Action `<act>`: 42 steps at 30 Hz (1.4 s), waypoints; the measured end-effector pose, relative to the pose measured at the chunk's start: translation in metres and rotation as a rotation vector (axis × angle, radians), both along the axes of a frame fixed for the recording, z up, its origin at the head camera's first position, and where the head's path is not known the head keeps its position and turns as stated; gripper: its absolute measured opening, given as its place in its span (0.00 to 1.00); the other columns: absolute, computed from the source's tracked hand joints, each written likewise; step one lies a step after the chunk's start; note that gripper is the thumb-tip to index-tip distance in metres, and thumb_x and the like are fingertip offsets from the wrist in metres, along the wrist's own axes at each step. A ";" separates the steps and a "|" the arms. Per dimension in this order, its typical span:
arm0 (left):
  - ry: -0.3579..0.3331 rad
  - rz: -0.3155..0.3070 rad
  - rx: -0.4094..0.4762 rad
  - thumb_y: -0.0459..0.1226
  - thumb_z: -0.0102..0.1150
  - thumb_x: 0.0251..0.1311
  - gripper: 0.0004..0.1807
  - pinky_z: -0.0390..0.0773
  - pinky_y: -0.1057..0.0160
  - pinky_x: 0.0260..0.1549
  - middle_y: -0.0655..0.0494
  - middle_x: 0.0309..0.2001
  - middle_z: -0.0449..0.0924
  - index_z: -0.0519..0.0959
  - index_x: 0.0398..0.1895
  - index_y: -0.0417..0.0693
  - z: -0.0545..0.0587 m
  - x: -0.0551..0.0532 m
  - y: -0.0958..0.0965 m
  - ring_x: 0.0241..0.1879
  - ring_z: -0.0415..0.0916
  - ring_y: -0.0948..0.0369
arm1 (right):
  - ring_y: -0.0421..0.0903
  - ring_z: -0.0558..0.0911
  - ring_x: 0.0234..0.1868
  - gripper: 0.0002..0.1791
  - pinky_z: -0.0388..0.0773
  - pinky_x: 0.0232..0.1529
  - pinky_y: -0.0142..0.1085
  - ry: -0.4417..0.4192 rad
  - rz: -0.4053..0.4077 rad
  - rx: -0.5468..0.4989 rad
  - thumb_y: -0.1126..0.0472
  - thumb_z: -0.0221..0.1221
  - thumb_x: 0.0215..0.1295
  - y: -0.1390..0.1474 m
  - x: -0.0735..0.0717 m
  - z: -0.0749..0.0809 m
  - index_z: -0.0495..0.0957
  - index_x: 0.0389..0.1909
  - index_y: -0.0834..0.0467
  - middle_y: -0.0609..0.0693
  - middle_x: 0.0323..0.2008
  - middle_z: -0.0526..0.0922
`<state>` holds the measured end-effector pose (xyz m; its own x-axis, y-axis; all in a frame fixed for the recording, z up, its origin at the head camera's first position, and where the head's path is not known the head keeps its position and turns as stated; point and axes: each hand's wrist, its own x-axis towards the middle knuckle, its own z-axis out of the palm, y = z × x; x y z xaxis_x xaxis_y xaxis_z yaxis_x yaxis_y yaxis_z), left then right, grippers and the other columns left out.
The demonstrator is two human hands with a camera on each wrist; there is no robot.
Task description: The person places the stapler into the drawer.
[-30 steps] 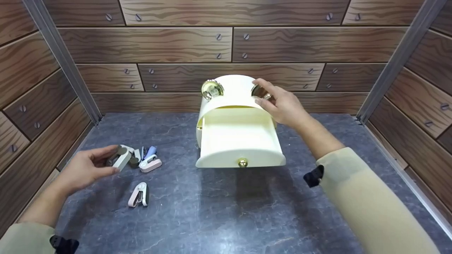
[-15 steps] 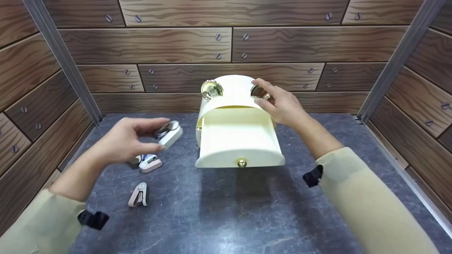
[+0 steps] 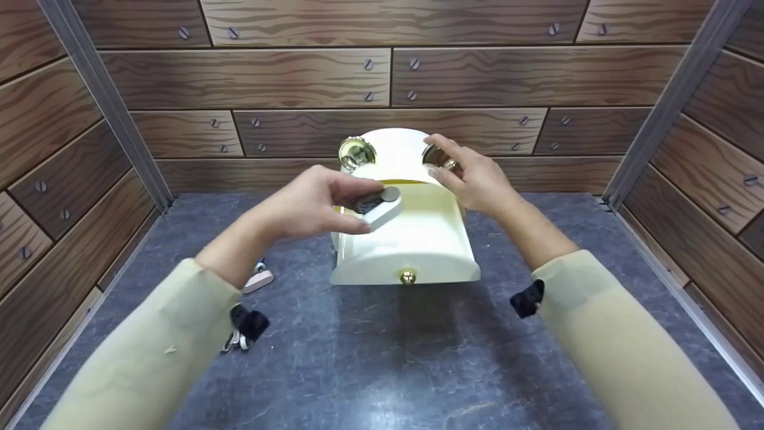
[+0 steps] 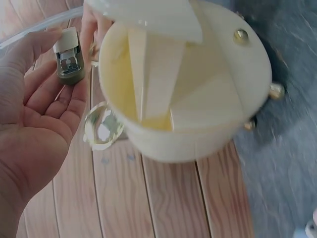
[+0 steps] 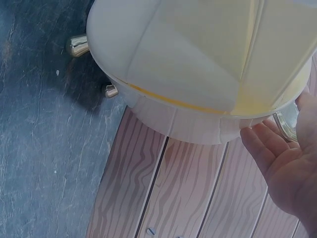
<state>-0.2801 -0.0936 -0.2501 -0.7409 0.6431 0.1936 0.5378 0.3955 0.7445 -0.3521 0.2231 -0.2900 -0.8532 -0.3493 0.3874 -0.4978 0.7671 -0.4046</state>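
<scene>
My left hand [image 3: 313, 206] pinches a small white and dark grey mini stapler [image 3: 385, 209] between thumb and fingers, over the pulled-out drawer [image 3: 367, 269] of a cream storage box [image 3: 397, 146]. The left wrist view shows the metal mechanism of this stapler [image 4: 69, 57] facing the camera. With curled fingers and thumb, my right hand [image 3: 480, 179] grips the shiny gold ear-like piece [image 3: 434, 156] on the box's right side. A matching gold piece [image 3: 357, 153] stands uncovered on the left. The drawer front carries a round gold knob [image 3: 407, 276].
Beyond my left forearm lies a pink and white mini stapler [image 3: 259, 281]. Another small stapler [image 3: 243, 341] is mostly hidden under the wrist. Dark marbled table surface [image 3: 370, 358] extends in front of the box, with wood-patterned walls [image 3: 298, 77] behind and at both sides.
The left hand has carried the mini stapler from the pile at the left, rightward over the drawer. Its forearm now covers most of the pile. The right hand keeps its grip.
</scene>
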 end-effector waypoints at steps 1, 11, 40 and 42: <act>-0.007 -0.009 -0.008 0.32 0.78 0.57 0.34 0.80 0.62 0.60 0.55 0.61 0.85 0.80 0.69 0.43 -0.001 -0.003 0.006 0.57 0.84 0.60 | 0.55 0.84 0.48 0.30 0.76 0.55 0.57 0.002 -0.002 -0.001 0.46 0.56 0.82 0.000 0.000 0.000 0.65 0.80 0.41 0.57 0.56 0.83; -0.125 -0.085 -0.038 0.31 0.76 0.60 0.32 0.79 0.64 0.62 0.57 0.63 0.84 0.79 0.70 0.43 -0.012 -0.024 0.042 0.62 0.81 0.63 | 0.56 0.84 0.49 0.29 0.75 0.56 0.59 -0.004 -0.016 0.003 0.45 0.57 0.81 0.000 -0.001 0.000 0.65 0.79 0.38 0.57 0.56 0.82; -0.204 -0.229 -0.234 0.32 0.71 0.65 0.27 0.77 0.68 0.61 0.54 0.62 0.85 0.81 0.68 0.44 -0.029 -0.035 0.087 0.62 0.81 0.65 | 0.59 0.85 0.50 0.29 0.75 0.56 0.62 0.021 0.003 -0.015 0.45 0.57 0.81 0.001 0.000 0.000 0.66 0.78 0.40 0.61 0.54 0.82; -0.194 -0.244 -0.236 0.31 0.71 0.65 0.27 0.77 0.68 0.61 0.53 0.61 0.85 0.82 0.68 0.44 -0.029 -0.035 0.088 0.61 0.81 0.64 | 0.59 0.85 0.50 0.29 0.75 0.56 0.62 0.026 0.001 -0.014 0.45 0.57 0.81 0.001 -0.001 0.000 0.66 0.78 0.39 0.60 0.53 0.83</act>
